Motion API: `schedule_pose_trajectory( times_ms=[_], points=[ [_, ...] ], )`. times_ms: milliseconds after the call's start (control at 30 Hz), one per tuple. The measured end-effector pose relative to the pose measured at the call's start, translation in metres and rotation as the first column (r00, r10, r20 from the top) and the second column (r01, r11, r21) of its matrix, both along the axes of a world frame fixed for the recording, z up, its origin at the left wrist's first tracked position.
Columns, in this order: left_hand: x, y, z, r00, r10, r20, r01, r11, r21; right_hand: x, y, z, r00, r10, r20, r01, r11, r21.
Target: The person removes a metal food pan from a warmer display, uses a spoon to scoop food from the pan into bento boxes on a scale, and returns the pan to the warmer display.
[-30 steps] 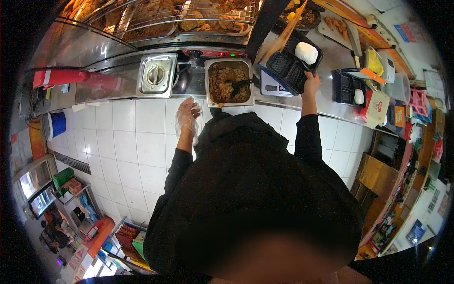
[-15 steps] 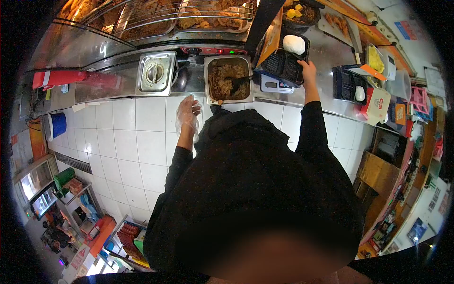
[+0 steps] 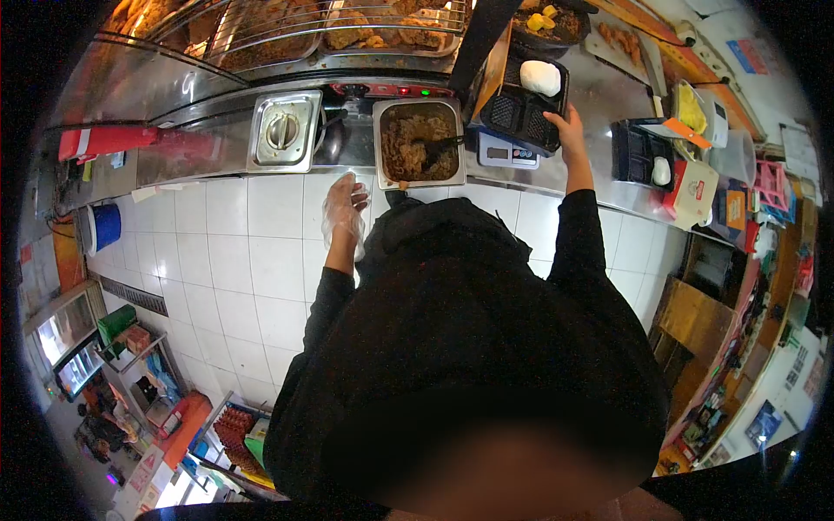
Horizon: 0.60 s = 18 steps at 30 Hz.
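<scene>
My right hand (image 3: 569, 139) is bare and grips the near right edge of a black compartment food tray (image 3: 514, 113). A white ball of what looks like rice (image 3: 540, 78) sits in the tray's far compartment. The tray lies over a digital scale (image 3: 506, 151), whose front panel shows. My left hand (image 3: 345, 207) wears a clear plastic glove. It hangs over the floor in front of the counter with its fingers loosely bent and apart, nothing visible in it. Nearest to it is a steel pan (image 3: 380, 165) of brown saucy food with a black serving utensil (image 3: 439, 149) in it.
A lidded steel pan (image 3: 282, 132) stands left of the open one. Behind is a rack with trays of fried food (image 3: 347, 35). At right on the counter are a second black tray (image 3: 636, 154) with a white ball, and a box (image 3: 695, 191).
The black tray has turned slightly over the scale, and my right hand has moved a little to the right with its edge. My left hand is nearly still.
</scene>
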<state>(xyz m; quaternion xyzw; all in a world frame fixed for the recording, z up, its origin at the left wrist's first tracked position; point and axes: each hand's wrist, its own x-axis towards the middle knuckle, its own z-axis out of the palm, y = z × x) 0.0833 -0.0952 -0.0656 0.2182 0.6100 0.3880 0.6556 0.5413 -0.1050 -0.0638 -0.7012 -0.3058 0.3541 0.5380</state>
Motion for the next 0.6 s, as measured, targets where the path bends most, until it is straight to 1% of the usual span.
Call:
schedule_pose_trajectory(
  times_ms=[33,100,133,200,267,333,400,433,500,533,600],
  points=[
    [-0.001,0.0,-0.002,1.0,0.003,0.009,-0.003,1.0,0.002,-0.003,-0.002,0.004,1.0,-0.003,-0.001,0.003,1.0,-0.002],
    [0.0,-0.001,-0.003,1.0,0.004,0.017,-0.004,1.0,0.002,-0.011,-0.007,0.012,0.996,-0.046,-0.072,0.047,0.999,0.006],
    [0.001,-0.001,-0.002,1.0,0.016,0.009,-0.016,1.0,0.003,-0.006,-0.008,0.005,0.996,-0.048,-0.074,0.049,0.999,0.004],
    [0.001,-0.001,-0.003,1.0,0.025,-0.002,-0.025,1.0,0.003,-0.002,-0.006,-0.001,0.984,-0.127,-0.121,0.127,0.992,-0.012],
    [0.0,0.0,-0.007,1.0,0.001,-0.016,0.0,0.999,0.048,-0.004,-0.011,0.001,0.984,-0.116,-0.132,0.116,0.993,-0.013],
    [0.0,-0.001,-0.007,1.0,-0.002,-0.013,0.003,0.999,0.052,-0.016,-0.017,0.02,0.984,-0.105,-0.14,0.104,0.994,-0.014],
    [0.0,-0.001,-0.006,1.0,-0.003,-0.01,0.003,0.998,0.058,-0.029,-0.021,0.04,0.97,-0.178,-0.165,0.173,0.984,-0.045],
    [0.001,0.0,-0.003,1.0,0.001,-0.02,-0.001,0.999,0.035,-0.023,-0.026,0.031,0.97,-0.177,-0.166,0.172,0.984,-0.046],
    [0.002,0.001,-0.002,1.0,0.009,-0.03,-0.009,1.0,0.012,-0.009,-0.04,0.0,0.918,-0.201,-0.342,0.22,0.975,0.019],
    [0.002,0.001,-0.003,0.999,0.013,-0.036,-0.013,1.0,-0.003,-0.013,-0.044,-0.006,0.918,-0.199,-0.342,0.218,0.976,0.019],
    [0.003,0.001,-0.005,0.999,0.017,-0.039,-0.018,1.0,-0.018,-0.019,-0.056,-0.021,0.925,-0.329,-0.189,0.329,0.944,-0.031]
  ],
)
